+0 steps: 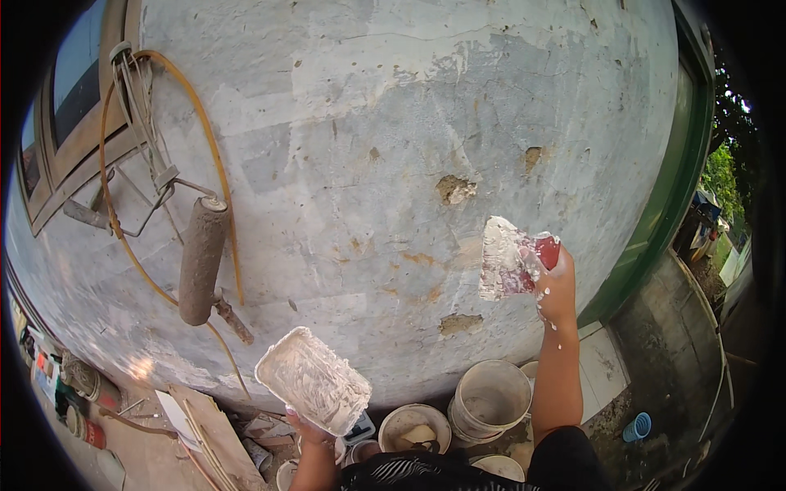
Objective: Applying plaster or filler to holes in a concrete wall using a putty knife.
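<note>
My right hand (557, 282) is closed around the red handle of a putty knife (503, 258) whose broad blade is coated in white putty. Blobs of putty also cling to that hand and wrist. The blade is in front of or against the wall (344, 196); I cannot tell whether it touches. Low on the left, my left hand (315, 430) grips a rectangular tray (311, 376) from beneath, its inside and rim smeared with white putty. Chipped holes show in the wall: one (455, 190) left of the blade, another (534, 157) above it and a third (460, 324) below.
A paint roller (203, 262) and a looped orange hose (196, 94) hang on the wall at left, near a window. Buckets (491, 397) and a basin (413, 427) stand at the wall's foot. Boards (205, 434) lie lower left. A green door frame (647, 237) and blue cup (637, 426) are right.
</note>
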`<action>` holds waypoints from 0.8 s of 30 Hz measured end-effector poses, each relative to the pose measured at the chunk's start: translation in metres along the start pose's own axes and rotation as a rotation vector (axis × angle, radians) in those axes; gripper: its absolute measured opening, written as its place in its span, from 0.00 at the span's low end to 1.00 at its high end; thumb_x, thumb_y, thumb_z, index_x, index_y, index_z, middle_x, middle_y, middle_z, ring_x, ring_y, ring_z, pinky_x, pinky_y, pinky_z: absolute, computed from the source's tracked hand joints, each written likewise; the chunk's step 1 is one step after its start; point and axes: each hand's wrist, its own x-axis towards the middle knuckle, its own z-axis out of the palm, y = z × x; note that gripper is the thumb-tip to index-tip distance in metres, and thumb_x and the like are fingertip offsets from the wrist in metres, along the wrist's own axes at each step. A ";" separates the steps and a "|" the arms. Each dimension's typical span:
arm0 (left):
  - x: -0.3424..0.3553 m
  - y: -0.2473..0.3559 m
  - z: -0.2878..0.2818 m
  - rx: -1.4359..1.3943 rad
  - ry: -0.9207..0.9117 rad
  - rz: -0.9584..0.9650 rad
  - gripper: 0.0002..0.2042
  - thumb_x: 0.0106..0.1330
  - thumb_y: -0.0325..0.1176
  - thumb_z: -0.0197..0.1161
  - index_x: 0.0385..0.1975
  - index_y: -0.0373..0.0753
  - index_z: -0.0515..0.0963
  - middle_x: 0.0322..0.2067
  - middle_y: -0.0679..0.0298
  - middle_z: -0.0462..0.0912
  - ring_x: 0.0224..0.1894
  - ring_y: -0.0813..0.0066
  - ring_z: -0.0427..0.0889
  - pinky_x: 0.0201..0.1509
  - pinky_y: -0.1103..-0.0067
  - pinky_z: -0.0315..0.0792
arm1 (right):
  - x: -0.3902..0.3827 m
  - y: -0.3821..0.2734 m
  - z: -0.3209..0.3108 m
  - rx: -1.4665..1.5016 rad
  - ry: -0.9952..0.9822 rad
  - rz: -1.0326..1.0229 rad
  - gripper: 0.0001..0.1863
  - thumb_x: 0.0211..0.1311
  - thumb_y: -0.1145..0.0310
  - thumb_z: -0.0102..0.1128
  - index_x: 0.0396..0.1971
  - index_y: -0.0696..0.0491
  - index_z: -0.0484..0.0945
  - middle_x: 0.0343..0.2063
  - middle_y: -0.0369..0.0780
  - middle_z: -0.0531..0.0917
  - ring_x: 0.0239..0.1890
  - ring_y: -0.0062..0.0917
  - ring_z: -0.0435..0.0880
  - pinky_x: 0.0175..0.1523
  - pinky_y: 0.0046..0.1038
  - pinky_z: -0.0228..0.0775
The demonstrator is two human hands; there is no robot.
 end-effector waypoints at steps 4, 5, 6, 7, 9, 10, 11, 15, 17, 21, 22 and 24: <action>0.000 0.017 -0.011 0.006 -0.023 0.009 0.46 0.50 0.65 0.53 0.65 0.42 0.48 0.62 0.53 0.56 0.60 0.47 0.61 0.59 0.50 0.61 | -0.068 0.019 0.044 0.391 0.074 0.133 0.08 0.58 0.75 0.57 0.37 0.59 0.73 0.32 0.36 0.79 0.32 0.18 0.77 0.38 0.21 0.71; 0.000 0.021 -0.015 0.015 0.006 0.021 0.46 0.50 0.65 0.53 0.65 0.42 0.48 0.62 0.53 0.56 0.60 0.47 0.61 0.59 0.50 0.61 | -0.080 0.025 0.056 0.395 0.050 0.157 0.08 0.58 0.75 0.57 0.37 0.59 0.73 0.32 0.36 0.79 0.32 0.18 0.77 0.38 0.21 0.71; -0.002 0.026 -0.019 0.036 0.002 0.054 0.47 0.50 0.65 0.54 0.65 0.42 0.47 0.62 0.53 0.56 0.60 0.47 0.61 0.59 0.50 0.61 | -0.091 0.030 0.067 0.488 0.057 0.219 0.11 0.57 0.74 0.56 0.40 0.59 0.71 0.36 0.38 0.78 0.37 0.21 0.77 0.42 0.24 0.71; -0.002 0.030 -0.022 0.058 -0.008 0.082 0.47 0.50 0.65 0.54 0.65 0.42 0.46 0.62 0.53 0.56 0.60 0.48 0.61 0.59 0.49 0.61 | -0.100 0.034 0.079 0.580 0.072 0.278 0.15 0.57 0.73 0.56 0.44 0.59 0.70 0.39 0.40 0.77 0.41 0.24 0.77 0.46 0.26 0.71; -0.006 0.040 -0.026 0.101 0.031 0.104 0.49 0.48 0.65 0.55 0.65 0.41 0.46 0.62 0.54 0.55 0.60 0.49 0.61 0.60 0.52 0.61 | -0.117 0.036 0.103 0.645 0.052 0.356 0.16 0.57 0.73 0.55 0.45 0.60 0.69 0.40 0.40 0.77 0.42 0.25 0.77 0.47 0.27 0.70; -0.009 0.044 -0.027 0.122 0.036 0.107 0.49 0.48 0.65 0.55 0.65 0.41 0.46 0.62 0.54 0.55 0.60 0.49 0.61 0.60 0.52 0.61 | -0.127 0.039 0.112 0.673 -0.029 0.364 0.16 0.57 0.73 0.55 0.46 0.60 0.69 0.40 0.40 0.77 0.42 0.25 0.77 0.48 0.27 0.70; -0.011 0.048 -0.028 0.142 0.039 0.110 0.49 0.48 0.65 0.55 0.65 0.41 0.46 0.62 0.54 0.55 0.60 0.49 0.61 0.60 0.52 0.61 | -0.136 0.039 0.121 0.702 -0.109 0.368 0.17 0.57 0.74 0.56 0.46 0.60 0.68 0.40 0.41 0.77 0.42 0.25 0.77 0.48 0.27 0.70; -0.020 0.063 -0.030 0.216 0.036 0.118 0.49 0.48 0.65 0.56 0.65 0.41 0.46 0.62 0.54 0.55 0.61 0.50 0.61 0.61 0.53 0.61 | -0.163 0.027 0.156 0.646 -0.207 0.294 0.11 0.58 0.79 0.54 0.42 0.61 0.70 0.35 0.39 0.79 0.36 0.19 0.77 0.44 0.23 0.71; -0.021 0.069 -0.030 0.249 0.026 0.123 0.49 0.48 0.65 0.56 0.65 0.41 0.46 0.62 0.54 0.55 0.61 0.50 0.61 0.61 0.53 0.61 | -0.175 0.026 0.167 0.678 -0.255 0.265 0.12 0.57 0.79 0.56 0.42 0.61 0.70 0.36 0.40 0.79 0.37 0.19 0.77 0.45 0.22 0.69; -0.022 0.081 -0.025 0.309 0.000 0.131 0.49 0.47 0.65 0.56 0.65 0.41 0.46 0.62 0.55 0.55 0.61 0.50 0.61 0.61 0.54 0.61 | -0.187 0.023 0.178 0.539 -0.308 0.153 0.14 0.56 0.75 0.58 0.42 0.61 0.70 0.36 0.40 0.79 0.38 0.21 0.77 0.46 0.24 0.69; -0.022 0.083 -0.023 0.323 -0.006 0.133 0.49 0.47 0.65 0.57 0.65 0.41 0.46 0.62 0.55 0.55 0.61 0.50 0.61 0.61 0.54 0.61 | -0.187 0.025 0.181 0.418 -0.367 0.094 0.12 0.56 0.75 0.58 0.40 0.61 0.71 0.33 0.40 0.80 0.36 0.20 0.77 0.44 0.23 0.69; -0.022 0.087 -0.019 0.349 -0.019 0.139 0.50 0.47 0.65 0.57 0.65 0.41 0.46 0.62 0.55 0.55 0.61 0.51 0.61 0.61 0.55 0.60 | -0.186 0.020 0.184 0.220 -0.436 -0.026 0.08 0.55 0.76 0.58 0.35 0.62 0.75 0.28 0.39 0.81 0.30 0.18 0.78 0.38 0.21 0.69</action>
